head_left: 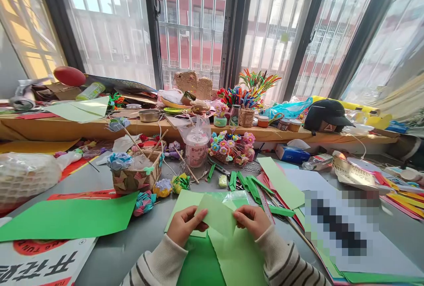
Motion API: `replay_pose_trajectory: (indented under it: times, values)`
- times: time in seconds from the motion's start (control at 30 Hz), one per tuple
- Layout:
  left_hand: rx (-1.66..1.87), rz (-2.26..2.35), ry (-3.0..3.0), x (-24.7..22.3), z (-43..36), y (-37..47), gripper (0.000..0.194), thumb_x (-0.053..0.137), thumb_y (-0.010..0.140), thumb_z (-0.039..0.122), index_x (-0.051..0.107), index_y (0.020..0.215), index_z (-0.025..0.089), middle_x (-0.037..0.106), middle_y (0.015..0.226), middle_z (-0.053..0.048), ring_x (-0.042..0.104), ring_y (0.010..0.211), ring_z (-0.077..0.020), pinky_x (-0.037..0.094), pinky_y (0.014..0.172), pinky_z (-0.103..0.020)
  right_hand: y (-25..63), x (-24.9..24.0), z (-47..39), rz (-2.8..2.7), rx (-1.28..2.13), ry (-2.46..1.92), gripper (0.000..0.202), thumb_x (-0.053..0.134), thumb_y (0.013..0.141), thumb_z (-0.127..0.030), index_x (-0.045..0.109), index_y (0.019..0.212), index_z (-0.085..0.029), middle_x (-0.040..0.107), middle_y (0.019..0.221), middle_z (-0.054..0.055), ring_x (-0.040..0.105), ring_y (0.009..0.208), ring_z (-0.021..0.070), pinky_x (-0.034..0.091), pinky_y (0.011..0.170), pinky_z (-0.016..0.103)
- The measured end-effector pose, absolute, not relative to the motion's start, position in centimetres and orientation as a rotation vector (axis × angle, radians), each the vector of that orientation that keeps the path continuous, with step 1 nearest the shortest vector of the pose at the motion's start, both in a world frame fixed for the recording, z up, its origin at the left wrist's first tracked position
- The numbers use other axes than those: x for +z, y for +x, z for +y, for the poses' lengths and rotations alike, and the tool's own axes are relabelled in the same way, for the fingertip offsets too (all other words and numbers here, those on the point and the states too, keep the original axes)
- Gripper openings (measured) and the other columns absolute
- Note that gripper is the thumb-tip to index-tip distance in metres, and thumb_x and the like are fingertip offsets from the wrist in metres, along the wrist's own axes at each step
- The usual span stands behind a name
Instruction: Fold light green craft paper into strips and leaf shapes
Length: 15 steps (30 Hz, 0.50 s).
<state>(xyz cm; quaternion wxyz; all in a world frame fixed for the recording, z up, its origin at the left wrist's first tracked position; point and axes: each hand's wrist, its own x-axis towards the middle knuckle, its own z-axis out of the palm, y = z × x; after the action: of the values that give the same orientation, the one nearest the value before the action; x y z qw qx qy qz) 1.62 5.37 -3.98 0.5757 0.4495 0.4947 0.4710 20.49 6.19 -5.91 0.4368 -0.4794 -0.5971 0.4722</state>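
A small piece of light green paper is stretched between my two hands, above the desk. My left hand pinches its left edge between thumb and fingers. At the right edge, my right hand grips it the same way. Under it lie a larger light green sheet with an uneven left edge and a dark green sheet. Another light green sheet sits behind my left hand. Just beyond my right hand are several folded green paper strips.
To the left stand a basket with paper flowers and a big green sheet. A lidded plastic cup and flower bunches are behind. Stacked papers cover the right. A cap rests on the cluttered ledge.
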Motion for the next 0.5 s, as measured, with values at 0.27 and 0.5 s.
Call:
replay_pose_trajectory:
  times: [0.27,0.5]
  values:
    - [1.136,0.846,1.005,-4.1,5.1,2.1,0.038,0.068,0.046,0.029,0.057,0.078,0.014,0.061,0.067,-0.003,0.054,0.062,-0.0161,0.045,0.052,-0.026,20.3,-5.3,6.1,-1.199,1.505,-1.172,0.036,0.061,0.048,-0.046,0.054,0.052,-0.011,0.049,0.039,-0.003,0.044,0.037,0.0061,0.035,0.041,0.02]
    - [1.043,0.609,1.253,-3.9,5.0,2.1,0.06,0.065,0.05,0.031,0.043,0.104,0.02,0.05,0.101,-0.009,0.051,0.053,-0.0113,0.042,0.043,-0.023,19.2,-5.7,5.5,-1.282,1.686,-1.11,0.036,0.061,0.049,-0.045,0.053,0.052,-0.01,0.049,0.039,-0.003,0.043,0.036,0.0051,0.034,0.041,0.019]
